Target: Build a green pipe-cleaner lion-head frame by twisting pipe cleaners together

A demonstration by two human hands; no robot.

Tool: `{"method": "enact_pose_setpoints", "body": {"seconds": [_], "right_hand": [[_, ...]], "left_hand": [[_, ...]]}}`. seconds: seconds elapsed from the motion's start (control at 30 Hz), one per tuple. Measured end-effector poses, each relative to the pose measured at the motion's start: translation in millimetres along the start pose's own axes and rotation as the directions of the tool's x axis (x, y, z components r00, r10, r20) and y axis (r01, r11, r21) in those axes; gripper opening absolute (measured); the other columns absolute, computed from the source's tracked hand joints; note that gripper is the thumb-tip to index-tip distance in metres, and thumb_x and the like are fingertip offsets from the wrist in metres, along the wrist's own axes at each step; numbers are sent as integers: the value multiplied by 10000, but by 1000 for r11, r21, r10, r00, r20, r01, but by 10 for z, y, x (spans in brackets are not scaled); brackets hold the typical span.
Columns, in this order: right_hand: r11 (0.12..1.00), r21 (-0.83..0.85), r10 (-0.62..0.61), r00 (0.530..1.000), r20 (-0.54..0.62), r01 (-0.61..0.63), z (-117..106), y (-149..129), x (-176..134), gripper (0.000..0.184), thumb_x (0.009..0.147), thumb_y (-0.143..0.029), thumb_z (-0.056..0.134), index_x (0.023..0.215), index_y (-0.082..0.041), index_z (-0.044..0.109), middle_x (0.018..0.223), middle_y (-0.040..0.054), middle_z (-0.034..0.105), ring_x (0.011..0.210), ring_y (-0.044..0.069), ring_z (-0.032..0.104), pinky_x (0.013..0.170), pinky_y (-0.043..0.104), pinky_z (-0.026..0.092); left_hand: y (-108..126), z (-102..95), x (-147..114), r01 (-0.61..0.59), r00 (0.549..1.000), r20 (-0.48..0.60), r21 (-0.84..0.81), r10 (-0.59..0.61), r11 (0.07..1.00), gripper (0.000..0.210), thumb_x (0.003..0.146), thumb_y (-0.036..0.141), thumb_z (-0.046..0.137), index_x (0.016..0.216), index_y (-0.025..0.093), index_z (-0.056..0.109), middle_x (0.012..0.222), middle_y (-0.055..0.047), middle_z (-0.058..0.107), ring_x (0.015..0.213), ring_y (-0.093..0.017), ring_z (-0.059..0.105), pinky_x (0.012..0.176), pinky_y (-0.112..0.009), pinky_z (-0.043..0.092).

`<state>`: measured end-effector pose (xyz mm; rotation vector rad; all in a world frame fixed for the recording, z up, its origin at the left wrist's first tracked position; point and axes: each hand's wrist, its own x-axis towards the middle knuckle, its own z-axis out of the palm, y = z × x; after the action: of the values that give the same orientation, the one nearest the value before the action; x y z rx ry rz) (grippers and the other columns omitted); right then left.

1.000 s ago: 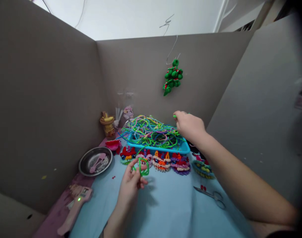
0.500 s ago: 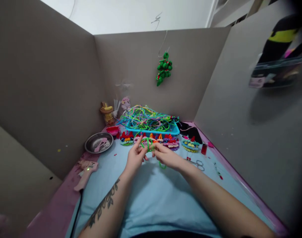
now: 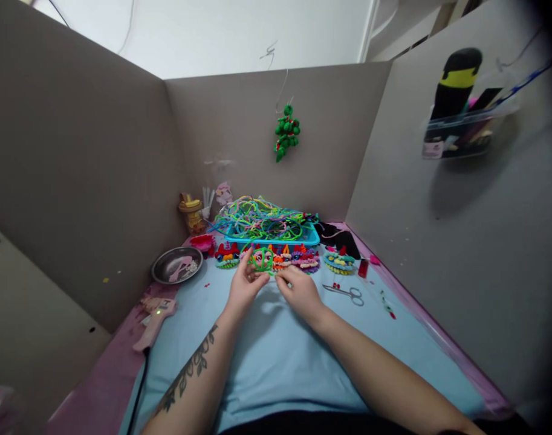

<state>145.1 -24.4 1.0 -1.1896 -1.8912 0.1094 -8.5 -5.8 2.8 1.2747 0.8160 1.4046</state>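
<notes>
Left hand (image 3: pixel 243 290) pinches looped green cord (image 3: pixel 261 269) in front of blue tray (image 3: pixel 298 241); right hand (image 3: pixel 301 293) at cord's lower edge, cannot tell if clamped. Scissors (image 3: pixel 347 293) front-right of tray.

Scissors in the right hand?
No, the scissors lie on the blue cloth, apart from the right hand.

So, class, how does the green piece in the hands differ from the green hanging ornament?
The held piece shows thin, open, bright-green loops; the ornament is a dense, darker cluster with red bits. The left hand grips the held piece, while the ornament hangs from a wire. Both are green.
</notes>
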Motion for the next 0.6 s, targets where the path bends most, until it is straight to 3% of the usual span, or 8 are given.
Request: {"method": "enact_pose_setpoints", "body": {"seconds": [0.17,0.37,0.6], "right_hand": [[983,-176,-41,998,39,48,26,-15,-42,217,860,-229,438,782,-206,639,736,25,588,709,128,556,654,215,366],[963,-262,-40,995,92,63,-2,-53,-40,255,879,-244,409,764,-193,631,767,52,592,709,144,551,634,232,336],[951,-305,-19,993,119,54,-34,-97,-23,261,880,-243,402,768,-197,633,783,59,604,710,150,557,624,239,333]], "left_hand": [[-37,29,-5,-57,995,-75,144,68,988,782,646,228,706,1329,241,326,852,-1,508,707,-118,578,698,-265,476],[19,80,-65,-132,990,-13,251,140,959,732,702,245,651,1340,242,292,879,-24,538,741,-148,590,709,-287,478],[20,76,-101,-174,981,-24,343,193,923,701,723,268,622,1344,235,299,933,-52,552,762,-167,592,727,-307,485]]}}
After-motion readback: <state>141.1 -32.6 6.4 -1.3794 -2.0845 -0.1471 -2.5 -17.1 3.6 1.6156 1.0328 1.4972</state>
